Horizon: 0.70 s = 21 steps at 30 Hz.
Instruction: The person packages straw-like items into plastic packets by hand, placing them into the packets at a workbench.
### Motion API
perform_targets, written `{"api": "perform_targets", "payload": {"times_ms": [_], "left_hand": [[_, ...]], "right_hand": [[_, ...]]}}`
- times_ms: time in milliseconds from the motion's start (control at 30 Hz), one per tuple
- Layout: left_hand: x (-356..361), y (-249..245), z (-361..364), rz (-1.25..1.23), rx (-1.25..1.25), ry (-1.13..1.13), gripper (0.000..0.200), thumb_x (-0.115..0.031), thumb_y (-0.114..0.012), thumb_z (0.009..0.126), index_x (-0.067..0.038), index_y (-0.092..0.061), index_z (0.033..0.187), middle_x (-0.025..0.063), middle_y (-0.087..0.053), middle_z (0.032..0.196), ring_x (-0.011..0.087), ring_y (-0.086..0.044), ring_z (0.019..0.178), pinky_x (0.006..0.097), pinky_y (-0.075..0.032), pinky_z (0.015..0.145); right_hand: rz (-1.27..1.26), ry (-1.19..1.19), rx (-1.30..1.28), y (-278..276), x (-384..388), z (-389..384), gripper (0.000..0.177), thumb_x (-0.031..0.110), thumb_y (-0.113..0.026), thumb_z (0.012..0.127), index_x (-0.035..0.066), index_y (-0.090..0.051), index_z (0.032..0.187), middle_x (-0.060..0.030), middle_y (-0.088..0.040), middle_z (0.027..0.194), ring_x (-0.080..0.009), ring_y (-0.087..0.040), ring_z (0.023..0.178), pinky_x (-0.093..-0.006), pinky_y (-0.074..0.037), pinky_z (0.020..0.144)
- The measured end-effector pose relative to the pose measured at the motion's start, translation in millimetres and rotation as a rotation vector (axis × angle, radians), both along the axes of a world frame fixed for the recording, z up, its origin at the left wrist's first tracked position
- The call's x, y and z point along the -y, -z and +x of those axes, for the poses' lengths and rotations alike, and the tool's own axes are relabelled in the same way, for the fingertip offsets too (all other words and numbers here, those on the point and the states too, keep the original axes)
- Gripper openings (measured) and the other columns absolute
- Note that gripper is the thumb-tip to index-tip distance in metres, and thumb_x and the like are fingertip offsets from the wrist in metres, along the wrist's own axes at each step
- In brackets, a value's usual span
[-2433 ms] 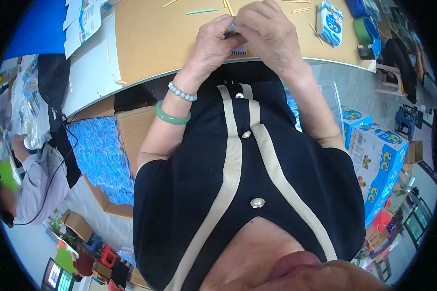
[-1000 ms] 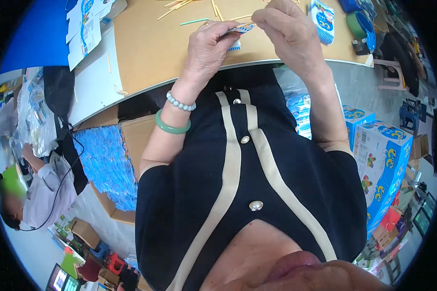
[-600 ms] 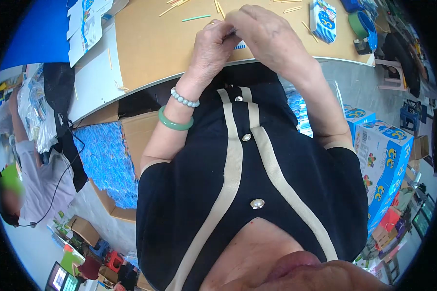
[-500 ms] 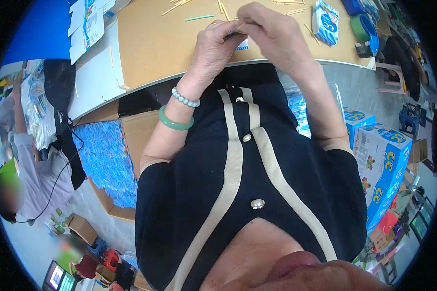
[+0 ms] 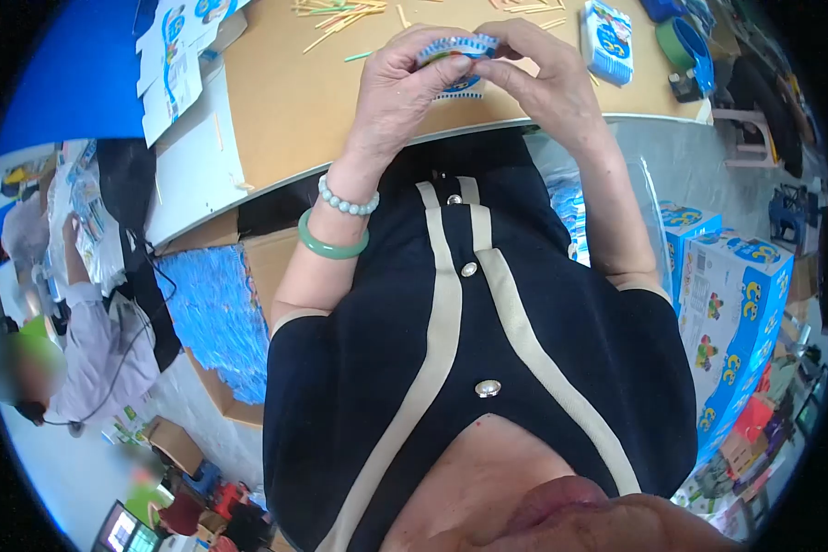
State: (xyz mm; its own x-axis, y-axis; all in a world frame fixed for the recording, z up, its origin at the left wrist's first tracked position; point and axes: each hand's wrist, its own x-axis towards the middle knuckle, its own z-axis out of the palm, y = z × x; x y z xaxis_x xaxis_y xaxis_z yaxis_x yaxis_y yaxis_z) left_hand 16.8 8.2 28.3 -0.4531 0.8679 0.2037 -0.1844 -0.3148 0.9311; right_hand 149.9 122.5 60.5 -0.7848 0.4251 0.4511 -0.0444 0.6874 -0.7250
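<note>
Both my hands meet over the front edge of the tan tabletop (image 5: 285,120). My left hand (image 5: 400,87), below a beaded bracelet and a green bangle, is closed on a small blue-and-white packet (image 5: 451,48). The thumb and fingers of my right hand (image 5: 547,83) pinch the same packet at its right side. Just below the fingers shows another blue-and-white printed piece (image 5: 462,90). Thin yellow, orange and green sticks (image 5: 340,17) lie loose beyond my left hand.
A stack of blue-and-white packets (image 5: 607,41) and blue tape dispenser (image 5: 695,60) stand right. Flattened printed carton (image 5: 170,69) lies left. Below the table are a box of blue wrappers (image 5: 213,313) and printed cartons (image 5: 727,313). Another person (image 5: 92,340) is at far left.
The blue-and-white packet has come up between my fingers, where a thin stick was before. My right hand has shifted slightly right and down, and the whole view has moved a little.
</note>
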Motion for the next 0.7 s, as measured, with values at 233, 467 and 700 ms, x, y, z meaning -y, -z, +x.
{"api": "perform_targets", "payload": {"times_ms": [233, 467, 700], "left_hand": [[-33.8, 9.4, 22.9, -0.088, -0.039, 0.063, 0.017, 0.0, -0.067, 0.083, 0.001, -0.067, 0.099, 0.004, -0.065, 0.093, 0.0105, -0.062, 0.087, 0.0239, -0.053, 0.078], [-45.1, 13.7, 36.6, -0.067, -0.363, 0.009, 0.015, -0.001, -0.069, 0.082, 0.0, -0.068, 0.097, 0.005, -0.067, 0.091, 0.0112, -0.062, 0.083, 0.0222, -0.051, 0.073], [-66.9, 6.3, 91.4, -0.178, -0.402, 0.061, 0.015, -0.002, -0.065, 0.085, 0.001, -0.068, 0.1, 0.0036, -0.068, 0.09, 0.0105, -0.061, 0.084, 0.024, -0.049, 0.077]], "right_hand": [[-0.108, 0.105, -0.082, 41.6, -27.3, 20.9, 0.011, 0.006, -0.064, 0.082, 0.0, -0.065, 0.09, -0.0094, -0.063, 0.078, -0.0161, -0.062, 0.074, -0.0282, -0.048, 0.069], [-0.448, 0.092, 0.067, 19.4, -27.7, 57.3, 0.013, 0.013, -0.063, 0.081, 0.001, -0.062, 0.087, -0.0116, -0.061, 0.078, -0.0196, -0.059, 0.076, -0.0305, -0.046, 0.069], [-0.305, 0.279, 0.242, 13.7, -34.7, 130.7, 0.015, 0.014, -0.063, 0.082, 0.001, -0.057, 0.08, -0.0103, -0.059, 0.075, -0.0168, -0.056, 0.072, -0.0295, -0.045, 0.065]]}}
